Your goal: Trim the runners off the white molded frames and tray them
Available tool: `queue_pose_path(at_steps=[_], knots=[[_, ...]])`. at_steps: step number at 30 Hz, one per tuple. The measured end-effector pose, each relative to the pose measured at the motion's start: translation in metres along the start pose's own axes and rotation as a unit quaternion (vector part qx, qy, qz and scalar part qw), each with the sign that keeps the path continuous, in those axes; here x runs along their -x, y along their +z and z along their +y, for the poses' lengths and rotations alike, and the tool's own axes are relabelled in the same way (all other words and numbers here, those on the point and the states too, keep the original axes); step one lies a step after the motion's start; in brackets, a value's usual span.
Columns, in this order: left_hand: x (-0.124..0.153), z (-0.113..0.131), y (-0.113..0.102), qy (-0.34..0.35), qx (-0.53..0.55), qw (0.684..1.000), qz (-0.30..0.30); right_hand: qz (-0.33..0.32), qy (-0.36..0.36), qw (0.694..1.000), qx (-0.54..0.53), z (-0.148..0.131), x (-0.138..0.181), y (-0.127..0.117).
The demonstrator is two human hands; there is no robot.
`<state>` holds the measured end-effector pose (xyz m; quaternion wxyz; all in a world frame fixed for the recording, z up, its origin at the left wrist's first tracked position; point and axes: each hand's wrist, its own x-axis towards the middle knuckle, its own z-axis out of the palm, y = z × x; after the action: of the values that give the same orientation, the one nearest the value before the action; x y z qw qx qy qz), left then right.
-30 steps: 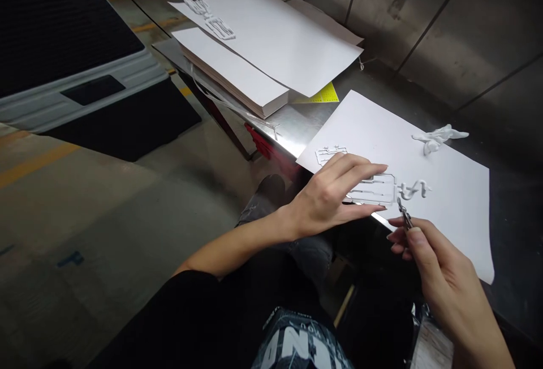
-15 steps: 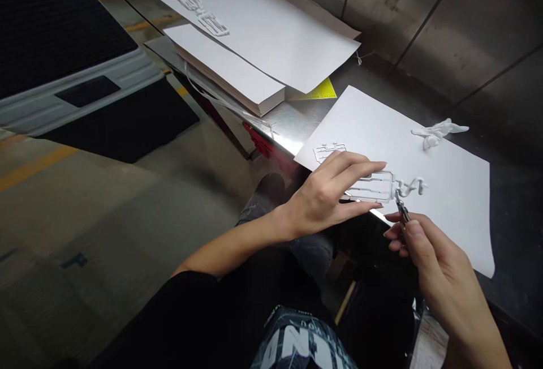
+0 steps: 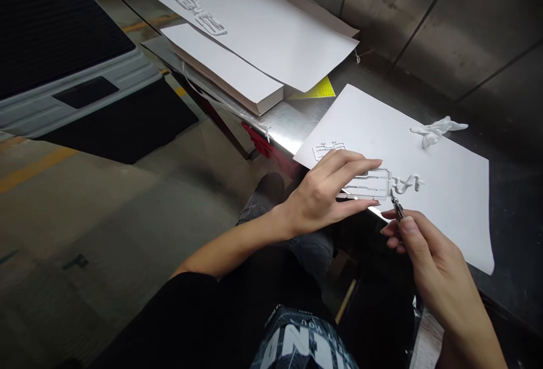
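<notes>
My left hand pinches a thin white cut-out frame between thumb and fingers, holding it against the near edge of a white sheet. My right hand grips a small dark metal tool, tweezers or a blade, whose tip touches the frame's right end. A curled white strip hangs off that end. Another white cut-out lies on the sheet just beyond my left fingers.
A crumpled white scrap sits at the sheet's far right. A stack of white paper under a large loose sheet lies at the back, with more cut-out frames on it. A yellow slip peeks out. Metal tabletop.
Both hands and the frame have barely shifted; the tool tip stays at the frame's right end. The view has drifted slightly, so everything sits a little higher.
</notes>
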<state>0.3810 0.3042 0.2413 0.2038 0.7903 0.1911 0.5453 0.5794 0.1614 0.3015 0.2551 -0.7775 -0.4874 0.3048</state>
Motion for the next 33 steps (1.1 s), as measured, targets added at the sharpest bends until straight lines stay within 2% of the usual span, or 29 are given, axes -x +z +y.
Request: queue_pose_path(at_steps=[9,17,25,30,33], knots=[[0.002,0.001,0.0,0.012,0.003,1.0,-0.006,0.008,-0.008,1.0,0.004,-0.003,0.001,0.001],[0.004,-0.005,0.009,-0.013,0.025,1.0,-0.012,0.041,-0.058,0.996,0.052,0.0,-0.009,0.005],[0.007,-0.014,0.025,-0.034,0.04,0.999,0.015,0.065,-0.13,0.988,0.055,0.006,-0.029,0.008],[0.01,-0.015,0.03,-0.05,0.05,0.997,0.008,0.102,-0.127,0.986,0.043,0.015,-0.029,0.014],[0.011,-0.014,0.032,-0.047,0.059,0.997,0.009,0.165,-0.111,0.979,0.034,0.024,-0.029,0.014]])
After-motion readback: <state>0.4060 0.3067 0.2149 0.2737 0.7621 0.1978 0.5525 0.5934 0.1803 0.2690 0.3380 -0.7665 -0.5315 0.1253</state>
